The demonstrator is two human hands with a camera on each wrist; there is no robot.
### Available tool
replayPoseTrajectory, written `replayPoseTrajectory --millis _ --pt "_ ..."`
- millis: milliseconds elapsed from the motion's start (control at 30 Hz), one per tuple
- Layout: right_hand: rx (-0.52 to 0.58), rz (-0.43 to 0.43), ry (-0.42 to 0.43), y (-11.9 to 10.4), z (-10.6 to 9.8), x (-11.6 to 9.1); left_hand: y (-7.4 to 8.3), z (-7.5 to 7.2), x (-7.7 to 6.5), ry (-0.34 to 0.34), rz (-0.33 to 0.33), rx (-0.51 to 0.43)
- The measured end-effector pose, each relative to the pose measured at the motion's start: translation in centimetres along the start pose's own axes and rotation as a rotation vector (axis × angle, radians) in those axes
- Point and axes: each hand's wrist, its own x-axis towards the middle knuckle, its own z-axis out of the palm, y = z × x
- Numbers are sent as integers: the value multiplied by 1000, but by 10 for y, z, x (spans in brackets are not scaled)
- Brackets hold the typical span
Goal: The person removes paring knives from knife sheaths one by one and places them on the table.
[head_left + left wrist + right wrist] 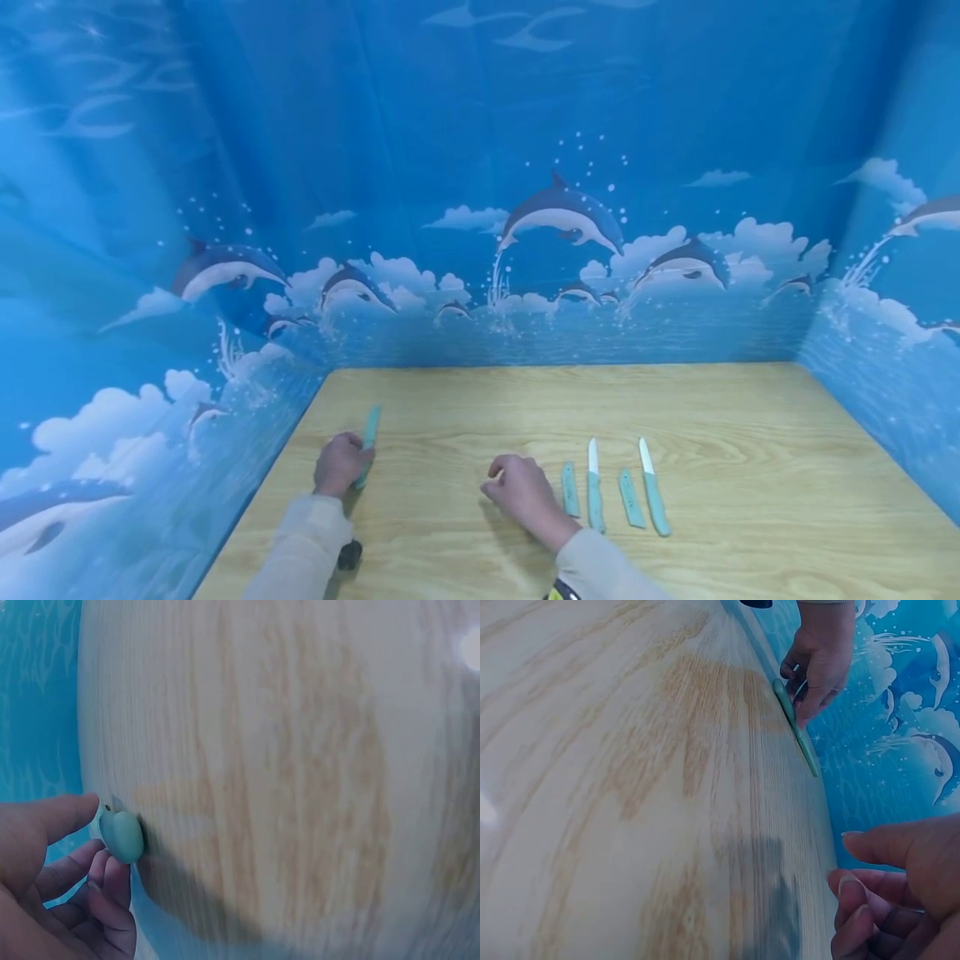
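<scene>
At the left of the table, my left hand (341,463) pinches a green knife (372,427) with its blade covered by a green sheath. In the left wrist view the rounded handle end of this knife (124,837) shows between thumb and fingers. The right wrist view shows it low along the tabletop, under the left hand (821,664). My right hand (525,493) hovers near the middle, its fingers loosely bent and holding nothing. Just right of it lie a green sheath (570,490) and a bare-bladed knife (595,500).
Farther right lie another loose green sheath (631,498) and a second bare-bladed knife (655,498), both blades pointing away from me. The wood-grain table (465,400) is bordered at the back and sides by blue dolphin-print curtains (450,150).
</scene>
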Motion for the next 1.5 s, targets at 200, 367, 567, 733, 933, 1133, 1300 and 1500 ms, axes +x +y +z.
replayPoseTrajectory --millis 200,367,567,733,933,1133,1300,1500 --pt "34 -10 -18 -4 3 1 -6 -2 -4 9 -18 1" --pt "31 -26 -11 -7 5 3 -5 -5 -6 6 -10 3" --pt "25 -33 -9 -10 9 6 -4 -8 -5 -5 -42 26" --pt "23 -27 -5 -11 11 7 -4 -7 -6 -8 -55 19" --pt "50 -24 -21 -9 14 9 -4 -2 -5 -23 -24 19" --pt "74 -20 -47 -10 16 11 -3 1 -2 -11 0 6" --pt "62 -31 -38 -11 17 11 -1 0 -3 3 3 -44" --pt "72 -39 -36 -15 19 11 1 2 -5 50 26 -117"
